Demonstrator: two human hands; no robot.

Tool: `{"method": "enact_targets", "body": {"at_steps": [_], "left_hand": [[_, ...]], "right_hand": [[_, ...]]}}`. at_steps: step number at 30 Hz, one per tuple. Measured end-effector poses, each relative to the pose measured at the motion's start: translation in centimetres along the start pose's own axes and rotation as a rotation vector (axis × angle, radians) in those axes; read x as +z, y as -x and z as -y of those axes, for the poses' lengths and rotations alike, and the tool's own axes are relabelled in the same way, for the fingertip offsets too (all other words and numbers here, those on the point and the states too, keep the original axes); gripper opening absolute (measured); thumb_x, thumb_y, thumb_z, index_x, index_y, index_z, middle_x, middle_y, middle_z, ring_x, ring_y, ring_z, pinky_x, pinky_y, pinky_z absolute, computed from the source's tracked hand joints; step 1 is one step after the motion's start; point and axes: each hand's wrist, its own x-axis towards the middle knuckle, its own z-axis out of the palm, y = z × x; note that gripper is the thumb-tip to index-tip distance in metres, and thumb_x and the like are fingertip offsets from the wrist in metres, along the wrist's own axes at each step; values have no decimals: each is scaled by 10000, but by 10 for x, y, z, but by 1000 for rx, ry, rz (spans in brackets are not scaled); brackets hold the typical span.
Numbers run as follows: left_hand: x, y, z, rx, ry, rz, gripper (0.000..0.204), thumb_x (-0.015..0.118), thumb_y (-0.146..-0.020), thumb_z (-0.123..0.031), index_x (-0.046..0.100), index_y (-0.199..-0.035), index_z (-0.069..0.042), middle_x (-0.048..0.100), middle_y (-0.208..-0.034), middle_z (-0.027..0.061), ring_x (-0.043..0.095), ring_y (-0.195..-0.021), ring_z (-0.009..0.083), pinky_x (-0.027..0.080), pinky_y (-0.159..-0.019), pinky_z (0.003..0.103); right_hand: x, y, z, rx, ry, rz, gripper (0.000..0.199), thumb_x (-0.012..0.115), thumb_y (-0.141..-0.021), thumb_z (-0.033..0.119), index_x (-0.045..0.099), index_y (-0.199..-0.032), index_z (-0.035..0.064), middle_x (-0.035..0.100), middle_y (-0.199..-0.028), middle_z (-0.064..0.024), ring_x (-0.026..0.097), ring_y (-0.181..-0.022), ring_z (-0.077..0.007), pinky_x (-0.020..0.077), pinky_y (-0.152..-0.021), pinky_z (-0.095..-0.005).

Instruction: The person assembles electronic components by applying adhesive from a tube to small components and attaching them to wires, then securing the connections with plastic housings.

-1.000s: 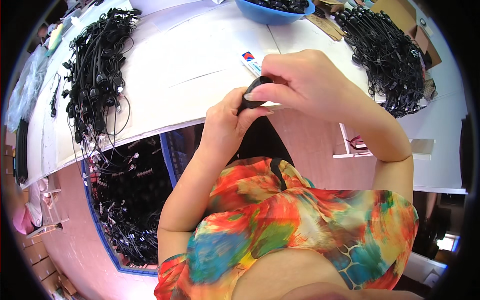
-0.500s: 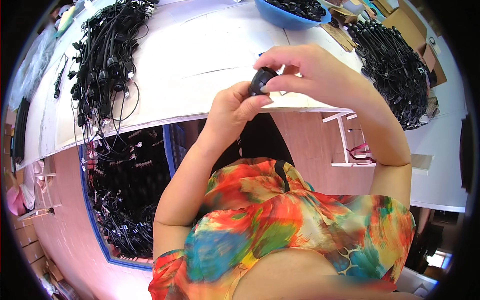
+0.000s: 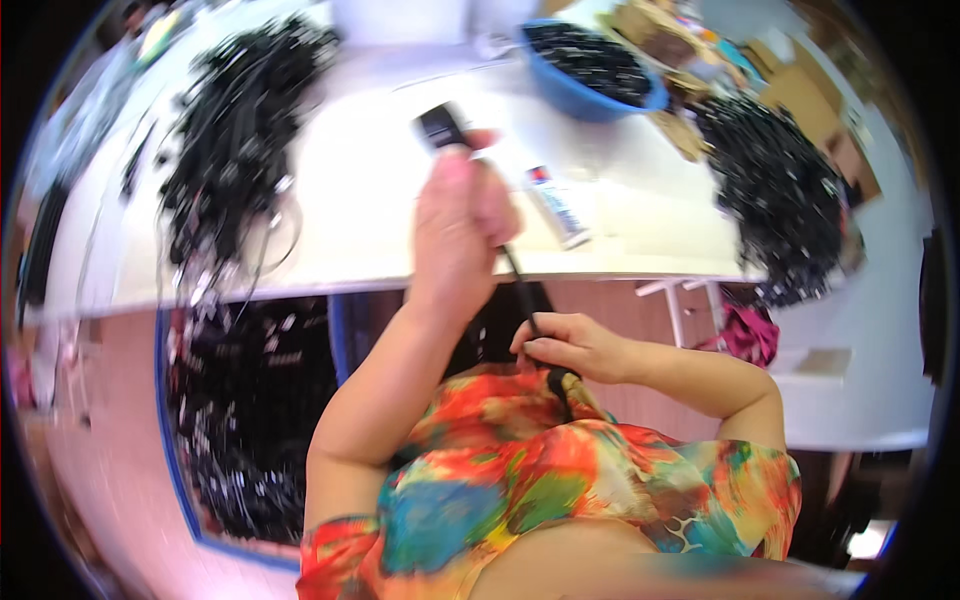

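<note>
My left hand point(image 3: 460, 225) is raised over the white table point(image 3: 370, 210) and grips a small black plug-like part point(image 3: 440, 127) at the end of a black cable point(image 3: 520, 290). The cable runs down from that hand to my right hand point(image 3: 570, 345), which pinches it close to my chest, just above my multicoloured top. The cable is stretched nearly straight between the two hands. The picture is blurred by motion.
A big heap of black cables point(image 3: 235, 150) lies on the table's left, another heap point(image 3: 780, 200) at the right. A blue bowl point(image 3: 590, 75) of black parts stands at the back, a small tube point(image 3: 560, 205) near the edge. A blue bin point(image 3: 250, 420) of cables is under the table.
Both hands were together at the table edge holding the black part. Now my left hand has lifted up with it and my right hand has slid down the cable to my chest.
</note>
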Motion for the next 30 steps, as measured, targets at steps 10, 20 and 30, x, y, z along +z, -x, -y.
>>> {"method": "enact_targets", "body": {"at_steps": [10, 20, 30], "left_hand": [[-2, 28, 22, -236, -595, 211, 407, 550, -830, -382, 482, -997, -17, 398, -588, -26, 339, -481, 56, 247, -448, 196], [-19, 48, 30, -227, -900, 255, 216, 508, -872, -203, 514, -993, -24, 487, -705, -13, 433, -618, 62, 368, -568, 198], [-6, 47, 26, -218, -1005, 303, 236, 554, -822, -170, 488, -970, 2, 542, -728, 145, 538, -641, 247, 436, -620, 304]], "right_hand": [[-45, 48, 66, -417, 508, -549, 456, 588, -817, 248, 433, -1195, 46, 512, -947, -98, 541, -708, -163, 465, -663, -278], [-48, 24, 78, -370, 788, -436, 270, 599, -790, 307, 547, -864, 52, 554, -774, -151, 561, -679, -296, 453, -602, -346], [-64, 11, 61, -669, 893, -267, 353, 571, -819, 268, 513, -1053, 10, 532, -842, -123, 527, -711, -268, 438, -657, -311]]}}
